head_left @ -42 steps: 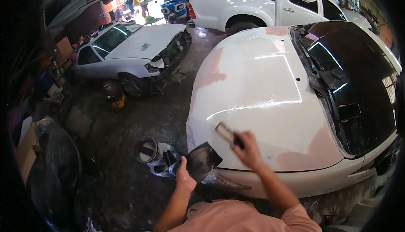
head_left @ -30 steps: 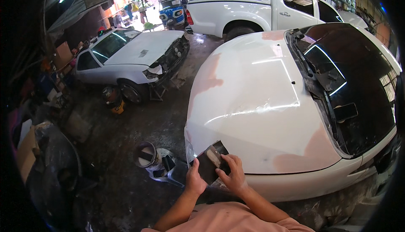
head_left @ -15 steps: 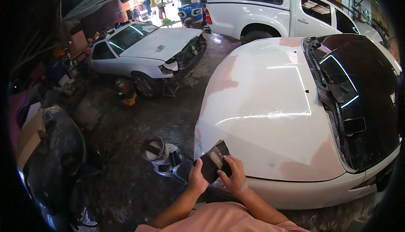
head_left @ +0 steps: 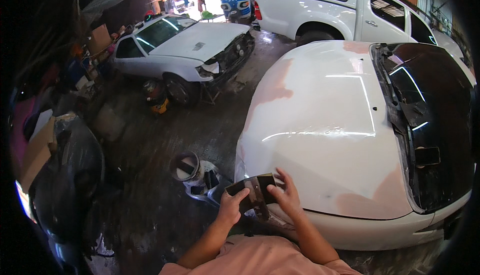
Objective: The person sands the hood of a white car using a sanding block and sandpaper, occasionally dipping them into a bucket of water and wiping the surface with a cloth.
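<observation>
In front of my body, beside the white car hood, I hold a dark sheet that looks like sandpaper, with a narrow grey-brown block lying across its middle. My left hand grips the sheet's left end, thumb on top. At the right end, the thumb of my right hand presses on the sheet, while its index finger lifts off the far edge. The other right fingers are partly hidden. Pinkish patches show on the hood.
Left of my hands, a bucket holding a dark block stands next to another container on the wet floor. A phone lies on the windshield. A dark bumper-like part is at left; a partly dismantled car and white pickup stand beyond.
The sheet has turned to lie more level and spread wider, with the block now across its middle. My right hand has moved to the sheet's right end, its index finger lifting. The view has shifted slightly.
</observation>
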Demonstrator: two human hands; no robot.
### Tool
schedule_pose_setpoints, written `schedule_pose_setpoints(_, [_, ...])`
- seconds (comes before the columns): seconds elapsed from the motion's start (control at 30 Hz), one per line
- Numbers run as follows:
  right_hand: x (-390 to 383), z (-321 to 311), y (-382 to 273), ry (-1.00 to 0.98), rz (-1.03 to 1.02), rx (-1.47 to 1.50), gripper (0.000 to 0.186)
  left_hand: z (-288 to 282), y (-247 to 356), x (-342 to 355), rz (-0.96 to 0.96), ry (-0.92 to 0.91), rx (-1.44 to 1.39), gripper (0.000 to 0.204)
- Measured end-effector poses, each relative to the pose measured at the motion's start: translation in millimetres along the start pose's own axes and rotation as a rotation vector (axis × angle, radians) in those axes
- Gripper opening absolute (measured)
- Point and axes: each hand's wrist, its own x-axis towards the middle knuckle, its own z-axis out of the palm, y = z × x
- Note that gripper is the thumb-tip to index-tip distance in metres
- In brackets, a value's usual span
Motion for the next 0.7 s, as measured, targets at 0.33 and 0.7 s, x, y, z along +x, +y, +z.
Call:
schedule_pose_setpoints(0.33, [-8,96,30,-0.369,-0.522,-0.876,0.078,-45,-11,23,0.166,0.375,0.323,0.030])
schedule_pose_setpoints(0.7, [36,195,97,-0.693,-0.347,-1.361,0.082,-192,-37,115,-0.274,0.340,0.026,0.043])
